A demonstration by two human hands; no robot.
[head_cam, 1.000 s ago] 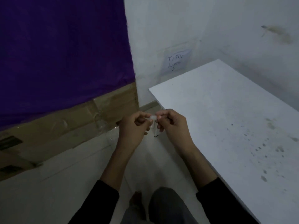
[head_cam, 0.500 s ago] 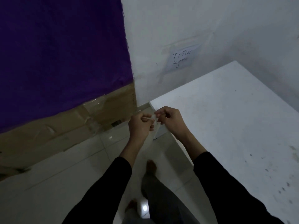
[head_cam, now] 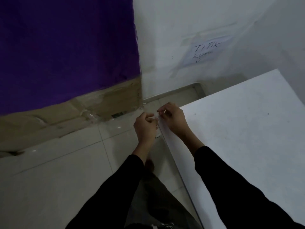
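My left hand (head_cam: 145, 126) and my right hand (head_cam: 173, 118) meet in front of me, just over the near left corner of a white table (head_cam: 239, 138). Between their fingertips they pinch a small pale translucent piece (head_cam: 156, 116), too small and dim to name. Both hands have their fingers curled round it. Black sleeves cover both forearms.
A purple cloth (head_cam: 66, 47) hangs over brown cardboard (head_cam: 74, 116) at the left. A white wall carries a taped paper note (head_cam: 204, 52) with handwriting. The floor is pale tile (head_cam: 57, 179). My leg and a foot (head_cam: 149, 165) show below the hands.
I have stepped forward and the view has swung left; the wall and note are nearer. Both hands still pinch the small piece, now stretched further out from my body.
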